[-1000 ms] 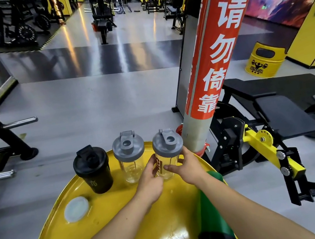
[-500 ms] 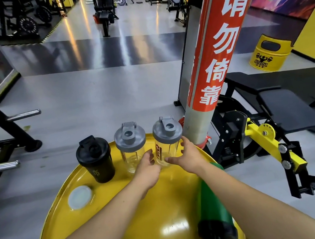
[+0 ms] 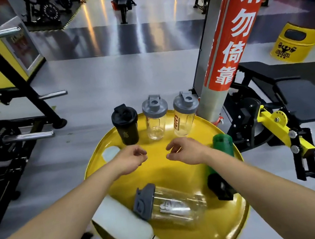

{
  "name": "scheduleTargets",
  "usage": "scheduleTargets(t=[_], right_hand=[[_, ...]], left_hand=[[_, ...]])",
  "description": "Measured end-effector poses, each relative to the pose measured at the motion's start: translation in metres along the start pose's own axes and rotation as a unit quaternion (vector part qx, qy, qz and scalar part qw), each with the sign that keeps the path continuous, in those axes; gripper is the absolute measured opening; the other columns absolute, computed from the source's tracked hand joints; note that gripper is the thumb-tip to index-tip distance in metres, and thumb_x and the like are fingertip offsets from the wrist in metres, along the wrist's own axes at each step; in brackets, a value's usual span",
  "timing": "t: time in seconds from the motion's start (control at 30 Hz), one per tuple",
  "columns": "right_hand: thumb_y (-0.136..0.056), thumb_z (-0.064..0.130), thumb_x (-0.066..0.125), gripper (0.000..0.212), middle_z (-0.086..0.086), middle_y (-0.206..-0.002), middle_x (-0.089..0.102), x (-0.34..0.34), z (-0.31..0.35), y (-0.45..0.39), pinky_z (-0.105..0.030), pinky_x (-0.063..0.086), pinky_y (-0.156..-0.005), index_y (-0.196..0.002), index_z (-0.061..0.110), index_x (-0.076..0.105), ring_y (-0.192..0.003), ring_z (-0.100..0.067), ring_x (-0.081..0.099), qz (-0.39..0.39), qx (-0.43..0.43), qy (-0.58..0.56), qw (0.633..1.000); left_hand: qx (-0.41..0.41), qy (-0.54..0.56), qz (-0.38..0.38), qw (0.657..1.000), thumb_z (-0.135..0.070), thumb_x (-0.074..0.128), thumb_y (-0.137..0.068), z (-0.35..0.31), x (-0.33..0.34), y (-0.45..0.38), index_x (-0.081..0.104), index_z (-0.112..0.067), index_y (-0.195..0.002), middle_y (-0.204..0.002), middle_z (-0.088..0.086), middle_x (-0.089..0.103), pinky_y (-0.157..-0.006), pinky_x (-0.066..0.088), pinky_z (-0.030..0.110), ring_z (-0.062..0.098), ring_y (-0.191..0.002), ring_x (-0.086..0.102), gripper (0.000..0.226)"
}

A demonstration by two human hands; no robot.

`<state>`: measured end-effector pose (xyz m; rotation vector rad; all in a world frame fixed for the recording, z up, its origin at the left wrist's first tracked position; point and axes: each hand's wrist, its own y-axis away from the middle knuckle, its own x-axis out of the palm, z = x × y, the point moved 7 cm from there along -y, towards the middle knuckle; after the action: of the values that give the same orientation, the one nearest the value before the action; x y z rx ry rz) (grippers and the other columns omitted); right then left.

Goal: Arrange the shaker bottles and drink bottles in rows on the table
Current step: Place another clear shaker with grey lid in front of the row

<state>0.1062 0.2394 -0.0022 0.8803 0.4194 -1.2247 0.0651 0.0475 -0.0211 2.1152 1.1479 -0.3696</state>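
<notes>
Three shakers stand upright in a row at the far edge of the round yellow table (image 3: 161, 173): a black shaker (image 3: 126, 124), a clear shaker with a grey lid (image 3: 155, 118), and a clear shaker with a red logo (image 3: 185, 114). My left hand (image 3: 130, 161) and my right hand (image 3: 187, 152) hover just in front of the row, both holding nothing, fingers loosely curled and apart. Lying on the near part of the table are a white bottle (image 3: 126, 224), a clear shaker on its side (image 3: 171, 206), and a green bottle (image 3: 221, 163), partly behind my right forearm.
A white lid (image 3: 110, 153) lies at the table's left edge. A grey pillar with a red banner (image 3: 229, 44) rises right behind the table's far right edge. A black and yellow bench machine (image 3: 277, 120) stands to the right, a weight rack (image 3: 9, 133) to the left.
Both hands let go of the red-logo shaker and drew back toward me. The view tilted down, bringing the lying white bottle and clear shaker into sight.
</notes>
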Motion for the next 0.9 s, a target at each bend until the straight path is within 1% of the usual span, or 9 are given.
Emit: scheduleTargets(t=[0.17, 0.23, 0.3, 0.4, 0.47, 0.53, 0.67, 0.77, 0.9], right_hand=[[-0.081, 0.056, 0.072, 0.079, 0.002, -0.137, 0.060, 0.079, 0.020, 0.014, -0.034, 0.047, -0.097, -0.147, 0.022, 0.044, -0.121, -0.022, 0.057, 0.201, -0.013, 0.155, 0.967], [-0.075, 0.058, 0.077, 0.091, 0.000, -0.140, 0.057, 0.101, 0.017, 0.019, -0.038, 0.047, -0.100, -0.149, 0.021, 0.038, -0.123, -0.025, 0.055, 0.245, 0.005, 0.217, 0.945], [-0.071, 0.056, 0.081, 0.087, -0.004, -0.133, 0.060, 0.113, 0.015, 0.020, -0.040, 0.049, -0.096, -0.140, 0.017, 0.044, -0.116, -0.027, 0.057, 0.255, 0.009, 0.241, 0.936], [-0.071, 0.052, 0.083, 0.074, -0.003, -0.120, 0.063, 0.113, 0.015, 0.018, -0.039, 0.050, -0.088, -0.127, 0.015, 0.051, -0.107, -0.027, 0.060, 0.247, 0.009, 0.212, 0.945], [-0.072, 0.052, 0.082, 0.069, -0.001, -0.116, 0.063, 0.106, 0.015, 0.016, -0.038, 0.049, -0.084, -0.124, 0.016, 0.053, -0.104, -0.025, 0.060, 0.231, 0.011, 0.184, 0.955], [-0.072, 0.050, 0.083, 0.071, 0.000, -0.122, 0.062, 0.096, 0.013, 0.013, -0.037, 0.049, -0.087, -0.127, 0.018, 0.052, -0.106, -0.022, 0.060, 0.204, 0.016, 0.137, 0.969], [-0.067, 0.048, 0.087, 0.084, 0.005, -0.133, 0.057, 0.074, 0.014, 0.004, -0.036, 0.050, -0.100, -0.137, 0.022, 0.048, -0.117, -0.016, 0.058, 0.113, 0.017, -0.024, 0.993], [-0.060, 0.042, 0.093, 0.096, 0.008, -0.136, 0.058, 0.061, 0.019, -0.002, -0.038, 0.049, -0.106, -0.140, 0.024, 0.044, -0.128, -0.012, 0.055, 0.028, -0.006, -0.187, 0.982], [-0.072, 0.019, 0.090, 0.085, 0.015, -0.137, 0.056, 0.063, 0.030, -0.001, -0.020, 0.047, -0.098, -0.139, 0.032, 0.040, -0.131, 0.001, 0.047, -0.020, -0.047, -0.299, 0.953]], left_hand=[[-0.024, -0.084, 0.037, 0.995, -0.041, 0.067, -0.090, 0.044, -0.003, 0.029, 0.062, -0.017, -0.127, -0.121, 0.001, 0.066, -0.093, 0.051, 0.030, 0.019, -0.110, 0.063, 0.044], [-0.034, -0.102, 0.064, 0.992, -0.044, 0.067, -0.090, 0.055, 0.003, 0.035, 0.063, -0.018, -0.127, -0.122, 0.000, 0.065, -0.096, 0.051, 0.032, 0.018, -0.111, 0.062, 0.046], [-0.035, -0.100, 0.075, 0.992, -0.045, 0.067, -0.089, 0.061, 0.009, 0.039, 0.063, -0.019, -0.126, -0.121, -0.001, 0.065, -0.095, 0.052, 0.033, 0.018, -0.108, 0.063, 0.045], [-0.030, -0.079, 0.080, 0.993, -0.042, 0.066, -0.090, 0.065, 0.017, 0.042, 0.064, -0.018, -0.125, -0.119, 0.000, 0.066, -0.092, 0.052, 0.033, 0.019, -0.106, 0.063, 0.043], [-0.025, -0.056, 0.073, 0.995, -0.043, 0.065, -0.091, 0.066, 0.019, 0.041, 0.065, -0.019, -0.122, -0.116, 0.002, 0.068, -0.093, 0.053, 0.038, 0.024, -0.106, 0.065, 0.039], [-0.020, 0.008, 0.052, 0.998, -0.045, 0.064, -0.091, 0.064, 0.013, 0.038, 0.065, -0.020, -0.119, -0.111, 0.005, 0.071, -0.092, 0.055, 0.042, 0.027, -0.103, 0.068, 0.038], [-0.008, 0.184, -0.038, 0.982, -0.043, 0.060, -0.095, 0.052, -0.013, 0.032, 0.064, -0.024, -0.114, -0.113, -0.001, 0.072, -0.090, 0.054, 0.037, 0.018, -0.099, 0.071, 0.027], [-0.017, 0.278, -0.053, 0.959, -0.042, 0.052, -0.099, 0.046, -0.019, 0.032, 0.064, -0.024, -0.116, -0.115, 0.000, 0.072, -0.096, 0.054, 0.044, 0.019, -0.100, 0.072, 0.027], [0.009, 0.327, -0.043, 0.944, -0.033, 0.048, -0.102, 0.036, -0.018, 0.036, 0.059, -0.027, -0.128, -0.119, -0.001, 0.070, -0.099, 0.053, 0.046, 0.019, -0.106, 0.070, 0.028]])
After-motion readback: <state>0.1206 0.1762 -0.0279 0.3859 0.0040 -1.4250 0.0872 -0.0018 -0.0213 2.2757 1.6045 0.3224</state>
